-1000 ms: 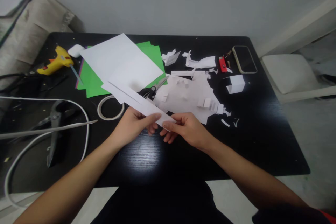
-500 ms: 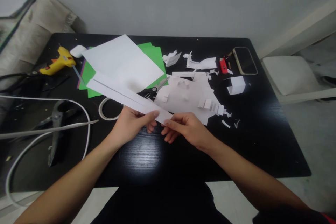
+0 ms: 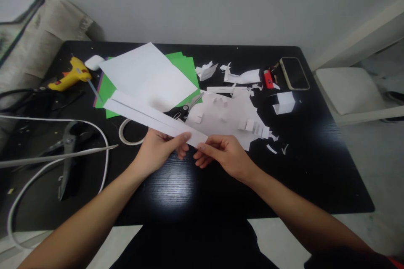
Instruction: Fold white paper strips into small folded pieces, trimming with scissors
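Note:
A long folded white paper strip slants over the table, its far end near the green sheets. My left hand grips it with the thumb on top and the fingers underneath. At its near right end, my right hand pinches the corner between thumb and fingers. Behind the strip lie a large white sheet and green sheets. Scissors rest partly behind the strip, beside a white sheet with small folded paper pieces. A roll of tape is partly covered by the strip.
On the black table, a yellow glue gun, pliers and a white cable lie left. White scraps, a red lighter and a phone lie right. A white stool stands beyond.
The far end of the strip has shifted down very slightly. My right hand's lower fingers have curled up a little. Both hands keep their hold.

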{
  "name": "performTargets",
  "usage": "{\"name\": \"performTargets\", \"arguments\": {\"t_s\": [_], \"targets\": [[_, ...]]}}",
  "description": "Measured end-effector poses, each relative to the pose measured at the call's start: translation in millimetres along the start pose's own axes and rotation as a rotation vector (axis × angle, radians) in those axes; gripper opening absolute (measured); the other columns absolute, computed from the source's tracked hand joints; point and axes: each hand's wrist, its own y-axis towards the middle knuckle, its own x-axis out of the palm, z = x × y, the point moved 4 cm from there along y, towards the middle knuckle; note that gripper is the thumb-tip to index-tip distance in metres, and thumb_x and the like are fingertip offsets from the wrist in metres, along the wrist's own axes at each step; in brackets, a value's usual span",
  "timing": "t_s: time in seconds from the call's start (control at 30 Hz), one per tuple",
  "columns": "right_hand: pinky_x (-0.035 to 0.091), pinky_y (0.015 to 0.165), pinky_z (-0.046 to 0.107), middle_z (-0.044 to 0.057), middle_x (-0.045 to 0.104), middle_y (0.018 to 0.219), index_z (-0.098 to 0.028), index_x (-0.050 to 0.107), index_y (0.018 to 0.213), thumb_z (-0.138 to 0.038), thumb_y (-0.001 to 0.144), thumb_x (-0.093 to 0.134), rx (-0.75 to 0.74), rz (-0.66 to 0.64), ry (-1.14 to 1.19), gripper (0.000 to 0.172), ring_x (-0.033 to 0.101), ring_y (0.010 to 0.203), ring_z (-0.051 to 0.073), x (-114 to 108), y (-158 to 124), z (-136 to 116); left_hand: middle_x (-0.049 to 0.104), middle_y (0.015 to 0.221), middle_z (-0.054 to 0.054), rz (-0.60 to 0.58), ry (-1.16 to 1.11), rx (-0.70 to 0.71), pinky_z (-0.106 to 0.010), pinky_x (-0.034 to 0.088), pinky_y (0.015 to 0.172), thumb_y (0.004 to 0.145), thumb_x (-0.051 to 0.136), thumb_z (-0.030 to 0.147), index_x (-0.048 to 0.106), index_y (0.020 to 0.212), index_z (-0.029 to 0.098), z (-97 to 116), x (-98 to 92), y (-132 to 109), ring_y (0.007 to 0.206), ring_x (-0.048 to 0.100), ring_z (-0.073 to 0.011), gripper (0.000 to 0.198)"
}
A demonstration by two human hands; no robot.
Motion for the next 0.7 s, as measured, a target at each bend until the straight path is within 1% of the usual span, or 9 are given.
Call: {"name": "performTargets", "arguments": {"t_s": [0.3, 0.4, 0.5, 0.57, 0.63, 0.7], "targets": [[0.065, 0.067, 0.027, 0.006, 0.080, 0.079, -0.013, 0.073, 0.077, -0.038, 0.086, 0.084, 0.011, 0.013, 0.002, 0.028, 0.078, 0.067, 0.015, 1, 1, 0, 0.071, 0.055, -0.002, 0.005, 0.003, 0.027, -0.021, 0.056, 0.047, 0.085, 0.075, 0.021, 0.071, 0.065, 0.013, 2, 2.8, 0, 0.044, 0.064, -0.0117, 0.022], [0.065, 0.066, 0.025, 0.006, 0.080, 0.079, -0.013, 0.074, 0.080, -0.040, 0.085, 0.084, 0.030, -0.013, -0.002, 0.029, 0.078, 0.066, 0.015, 1, 1, 3, 0.069, 0.052, -0.001, -0.018, -0.005, 0.045, -0.020, 0.055, 0.046, 0.086, 0.073, 0.019, 0.071, 0.063, 0.013, 2, 4.9, -1, 0.044, 0.064, -0.0114, 0.024], [0.064, 0.060, 0.025, 0.005, 0.079, 0.080, -0.013, 0.077, 0.091, -0.044, 0.087, 0.082, 0.043, -0.041, -0.032, 0.031, 0.077, 0.065, 0.015, 2, 2, 4, 0.068, 0.050, -0.001, -0.054, -0.021, 0.051, -0.019, 0.055, 0.045, 0.085, 0.074, 0.019, 0.071, 0.063, 0.013, 2, 8.8, -2, 0.043, 0.064, -0.0112, 0.023], [0.064, 0.060, 0.025, 0.006, 0.079, 0.084, -0.013, 0.077, 0.097, -0.046, 0.090, 0.079, 0.038, -0.054, -0.058, 0.033, 0.077, 0.066, 0.016, 3, 1, 4, 0.068, 0.051, 0.000, -0.081, -0.035, 0.053, -0.018, 0.055, 0.044, 0.085, 0.074, 0.018, 0.071, 0.064, 0.013, 1, 11.9, -2, 0.043, 0.063, -0.0109, 0.021], [0.065, 0.064, 0.025, 0.007, 0.080, 0.085, -0.013, 0.078, 0.096, -0.045, 0.091, 0.077, 0.023, -0.061, -0.074, 0.033, 0.078, 0.069, 0.015, 4, 1, 3, 0.069, 0.053, -0.001, -0.104, -0.048, 0.053, -0.018, 0.055, 0.044, 0.085, 0.074, 0.018, 0.071, 0.065, 0.012, 1, 14.2, -3, 0.044, 0.064, -0.0105, 0.021], [0.065, 0.066, 0.025, 0.006, 0.079, 0.082, -0.012, 0.078, 0.092, -0.044, 0.092, 0.077, 0.008, -0.052, -0.079, 0.031, 0.077, 0.070, 0.015, 4, -1, 1, 0.069, 0.054, -0.001, -0.116, -0.064, 0.046, -0.018, 0.055, 0.044, 0.085, 0.074, 0.018, 0.071, 0.066, 0.012, 0, 14.8, -3, 0.044, 0.063, -0.0103, 0.021]]}}
